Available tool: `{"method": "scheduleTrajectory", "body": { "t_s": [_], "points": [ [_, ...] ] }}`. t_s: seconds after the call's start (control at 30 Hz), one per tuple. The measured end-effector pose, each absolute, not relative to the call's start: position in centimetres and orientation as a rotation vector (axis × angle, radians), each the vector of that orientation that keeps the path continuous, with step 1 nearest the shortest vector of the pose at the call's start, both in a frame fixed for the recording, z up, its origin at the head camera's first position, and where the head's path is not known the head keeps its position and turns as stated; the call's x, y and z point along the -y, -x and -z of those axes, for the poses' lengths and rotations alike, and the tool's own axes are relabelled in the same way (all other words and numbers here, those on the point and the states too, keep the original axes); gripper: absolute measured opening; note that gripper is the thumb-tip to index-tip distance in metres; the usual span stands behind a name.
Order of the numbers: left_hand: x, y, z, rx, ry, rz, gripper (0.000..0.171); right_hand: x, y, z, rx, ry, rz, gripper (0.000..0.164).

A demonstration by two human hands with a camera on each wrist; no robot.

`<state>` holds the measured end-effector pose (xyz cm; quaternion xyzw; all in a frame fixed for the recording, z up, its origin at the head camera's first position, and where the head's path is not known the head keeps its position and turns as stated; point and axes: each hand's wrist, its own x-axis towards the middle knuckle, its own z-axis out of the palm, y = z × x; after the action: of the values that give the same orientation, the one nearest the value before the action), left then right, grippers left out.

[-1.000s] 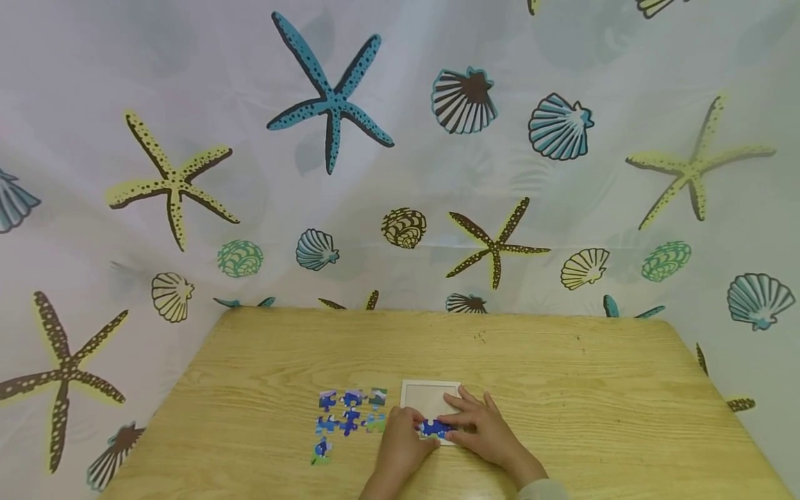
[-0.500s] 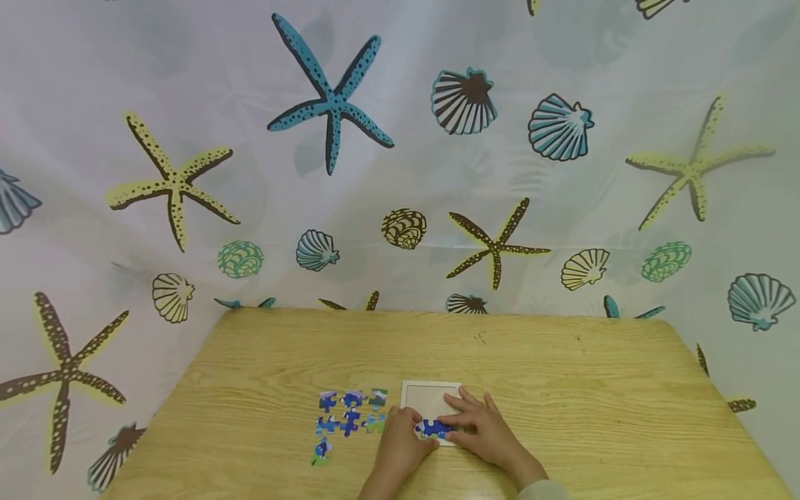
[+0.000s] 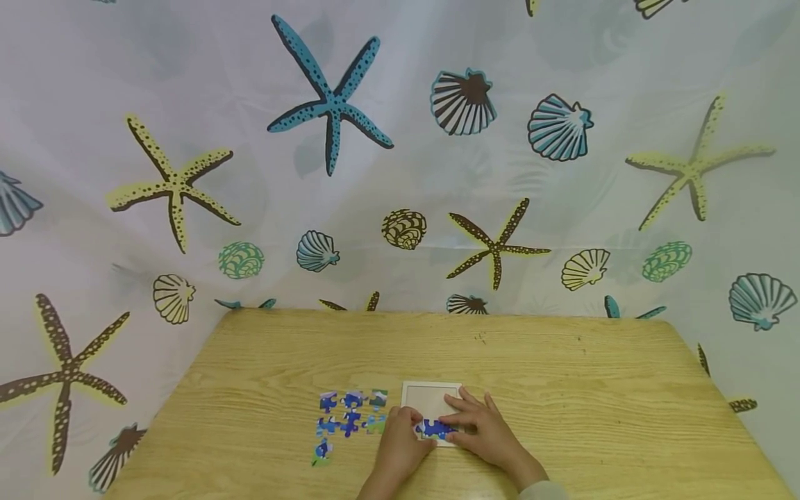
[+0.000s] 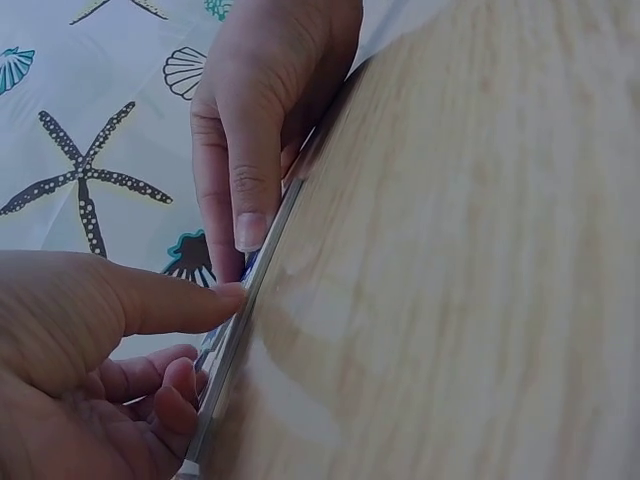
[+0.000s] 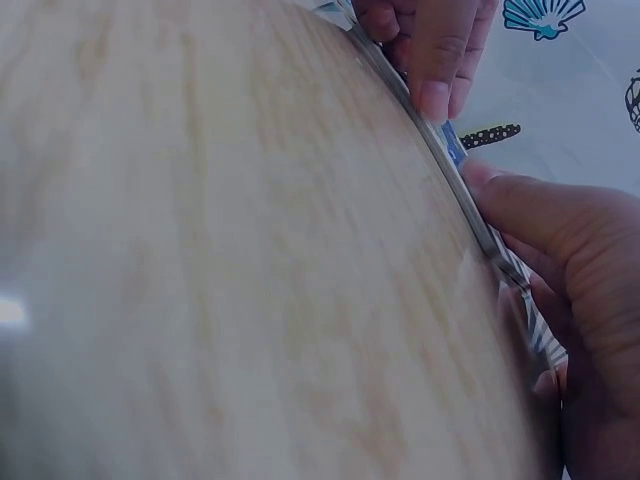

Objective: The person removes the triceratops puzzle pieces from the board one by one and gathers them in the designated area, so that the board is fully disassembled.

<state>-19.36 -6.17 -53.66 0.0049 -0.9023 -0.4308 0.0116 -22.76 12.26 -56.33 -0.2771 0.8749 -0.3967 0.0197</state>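
Nearest the viewer, the left hand (image 3: pixel 400 444) and the right hand (image 3: pixel 484 434) meet over the near edge of a white puzzle tray (image 3: pixel 430 397) that lies flat on the wooden counter (image 3: pixel 562 389). Between them sits a blue puzzle piece (image 3: pixel 432 429), in the tray's near part, with the left hand on its left side and the right hand on its right. The left hand's fingertips (image 4: pixel 225 295) touch the tray's edge with a straight forefinger (its other fingers are curled loosely underneath, holding nothing that shows). The right hand lies flat, its fingers (image 3: pixel 459 410) stretched out over the tray and pressing on the blue piece; neither hand is clenched around anything. In the wrist views the tray shows only as a thin rim with fingers from both hands on it. Just left of the tray, near the left hand, loose puzzle pieces (image 3: pixel 350 413) lie in rows on the counter, blue and green, one apart at the near end. Beyond the counter hangs a pale curtain (image 3: pixel 400 173) printed with starfish and shells.
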Motion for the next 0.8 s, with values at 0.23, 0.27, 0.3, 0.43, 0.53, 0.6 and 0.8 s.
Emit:
{"method": "scheduleTrajectory", "body": {
  "t_s": [0.23, 0.27, 0.3, 0.43, 0.53, 0.6, 0.8],
  "points": [
    [6.7, 19.6, 54.2, 2.693, -0.015, 1.529, 0.026, -12.2, 22.8, 56.3, -2.716, 0.853, 1.25, 0.029],
    [6.8, 19.6, 54.2, 2.672, -0.027, 1.563, 0.025, -12.2, 22.8, 56.3, -2.713, 0.85, 1.255, 0.029],
    [6.8, 19.5, 54.2, 2.653, -0.042, 1.6, 0.024, -12.2, 22.8, 56.3, -2.711, 0.847, 1.258, 0.029],
    [7.1, 19.4, 53.9, 2.594, -0.076, 1.684, 0.018, -12.2, 22.8, 56.3, -2.714, 0.843, 1.256, 0.028],
    [7.2, 19.3, 53.6, 2.563, -0.054, 1.721, 0.016, -12.2, 22.8, 56.3, -2.716, 0.847, 1.258, 0.028],
    [7.3, 19.3, 53.6, 2.556, -0.041, 1.735, 0.016, -12.2, 22.8, 56.3, -2.713, 0.847, 1.26, 0.028],
    [8.0, 19.3, 53.5, 2.564, -0.073, 1.786, 0.016, -12.2, 22.8, 56.3, -2.711, 0.845, 1.263, 0.027]
  ]
}}
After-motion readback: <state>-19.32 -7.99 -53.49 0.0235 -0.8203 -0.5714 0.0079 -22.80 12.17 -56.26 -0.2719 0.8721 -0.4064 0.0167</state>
